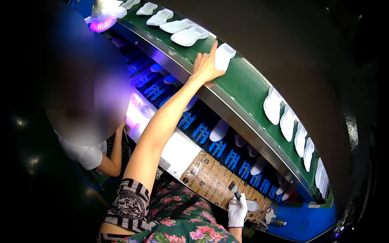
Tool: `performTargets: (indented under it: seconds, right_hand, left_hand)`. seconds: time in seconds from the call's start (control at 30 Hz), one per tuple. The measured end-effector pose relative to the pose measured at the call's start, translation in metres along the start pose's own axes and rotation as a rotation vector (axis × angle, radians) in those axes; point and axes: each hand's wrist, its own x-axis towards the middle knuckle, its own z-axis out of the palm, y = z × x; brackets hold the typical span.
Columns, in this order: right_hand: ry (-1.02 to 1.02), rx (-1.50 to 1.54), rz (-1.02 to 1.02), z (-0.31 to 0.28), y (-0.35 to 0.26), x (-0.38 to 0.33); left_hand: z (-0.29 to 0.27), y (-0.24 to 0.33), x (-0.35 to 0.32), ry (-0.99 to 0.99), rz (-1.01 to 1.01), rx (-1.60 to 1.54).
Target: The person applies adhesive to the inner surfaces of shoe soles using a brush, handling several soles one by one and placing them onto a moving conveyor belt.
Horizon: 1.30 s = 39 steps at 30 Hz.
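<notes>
My bare left hand (207,67) reaches out to the green conveyor belt (247,91). Its thumb and index finger are around the near end and left edge of a white shoe sole (224,56) lying there. Low down, near my body, my right hand (237,211) wears a white knitted glove and is closed on a small brush (236,193) with a dark handle. Beside the gloved hand, a pale sole (252,205) lies on the brown printed covering (208,174) of the ledge.
More white soles (189,35) sit farther left on the belt, and several others (287,123) to the right. Below the belt runs a row of blue holders (201,133). A co-worker (87,156) is close on my left. A small bottle (279,222) stands at the lower right.
</notes>
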Motion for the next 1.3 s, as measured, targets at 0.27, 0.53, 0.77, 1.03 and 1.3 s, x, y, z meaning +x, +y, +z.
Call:
performTargets:
  seconds: [0.27, 0.53, 0.77, 1.03, 1.3]
  right_hand:
    - [0.056, -0.035, 0.016, -0.011, 0.007, 0.002]
    - [0.169, -0.181, -0.005, -0.027, 0.005, 0.01]
    - [0.147, -0.016, 0.148, 0.02, -0.018, -0.013]
    - [0.211, -0.139, 0.058, 0.01, -0.002, -0.026]
    - [0.071, 0.026, 0.028, -0.045, 0.005, 0.0]
  left_hand:
    - [-0.021, -0.021, 0.027, 0.325, 0.181, 0.223]
    - [-0.072, -0.099, 0.068, 0.094, -0.098, 0.733]
    - [-0.061, -0.166, 0.111, 0.475, -0.058, 0.706]
    - [-0.082, -0.152, 0.09, 0.33, -0.127, 0.349]
    - [-0.091, -0.142, 0.024, 0.678, 0.204, 0.188]
